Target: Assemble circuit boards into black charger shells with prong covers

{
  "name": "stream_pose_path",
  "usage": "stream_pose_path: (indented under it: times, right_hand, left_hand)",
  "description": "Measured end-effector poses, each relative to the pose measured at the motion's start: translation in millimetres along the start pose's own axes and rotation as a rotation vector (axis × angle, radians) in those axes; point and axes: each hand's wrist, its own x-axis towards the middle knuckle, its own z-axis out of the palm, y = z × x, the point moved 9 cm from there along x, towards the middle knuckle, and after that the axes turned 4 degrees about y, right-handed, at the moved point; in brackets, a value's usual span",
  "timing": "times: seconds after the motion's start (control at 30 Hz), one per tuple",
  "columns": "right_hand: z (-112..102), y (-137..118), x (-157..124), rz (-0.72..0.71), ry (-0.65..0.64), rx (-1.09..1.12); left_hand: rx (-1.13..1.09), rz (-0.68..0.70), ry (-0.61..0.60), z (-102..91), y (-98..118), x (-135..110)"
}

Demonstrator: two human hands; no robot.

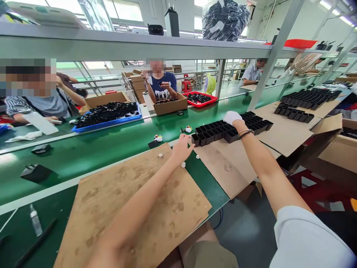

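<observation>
My left hand [182, 149] is bare and sits at the near-left end of a block of black open-topped plastic housings [208, 134]. Its thumb and fingers are apart, close to the end housing; whether they touch it I cannot tell. My right hand [232, 117], in a white glove, reaches over the far side of the same block, and its fingers are hidden. The housings stand upright in tight rows on a flat cardboard sheet [223, 163]. Small white parts with coloured bits [158, 138] lie just beyond my left hand.
A second cardboard sheet [134, 197] covers the bench before me. Black adapters [35, 173] lie on the green belt [111, 139]. Across it, people sit by a blue tray [108, 121], a carton [170, 107] and a red tray [199, 103]. A metal post [275, 56] rises beyond the housings.
</observation>
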Motion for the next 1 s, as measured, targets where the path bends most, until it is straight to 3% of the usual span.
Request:
stream_pose_path:
  times: [0.1, 0.2, 0.33, 0.47, 0.6, 0.77, 0.87, 1.0]
  right_hand:
    - [42.1, 19.0, 14.7, 0.068, -0.113, -0.058]
    - [66.4, 33.7, 20.3, 0.077, -0.165, -0.082]
    - [76.6, 37.1, 19.7, 0.061, -0.171, -0.104]
    - [68.4, 18.9, 13.1, 0.022, -0.135, -0.106]
    - [49.5, -14.9, 1.0, -0.038, -0.081, -0.096]
    - [31.5, -75.5, -29.6, -0.128, -0.057, -0.091]
    - [32.4, -128.5, -57.7, -0.206, -0.060, -0.073]
    - [52.0, -219.4, -106.1, -0.347, -0.111, -0.019]
  left_hand:
    - [0.100, -0.032, -0.041, 30.3, 11.0, 21.7]
    - [0.157, -0.081, -0.085, 52.6, 9.8, 30.0]
    - [0.175, -0.119, -0.120, 67.4, 7.2, 28.8]
    - [0.160, -0.103, -0.117, 58.9, 1.1, 18.7]
    - [0.155, -0.080, -0.075, 26.4, -14.9, 3.8]
    - [0.151, -0.078, -0.020, -33.8, -48.5, -19.5]
    - [0.167, -0.112, -0.007, -77.7, -85.9, -44.1]
    - [0.219, -0.187, -0.003, -144.7, -149.6, -98.8]
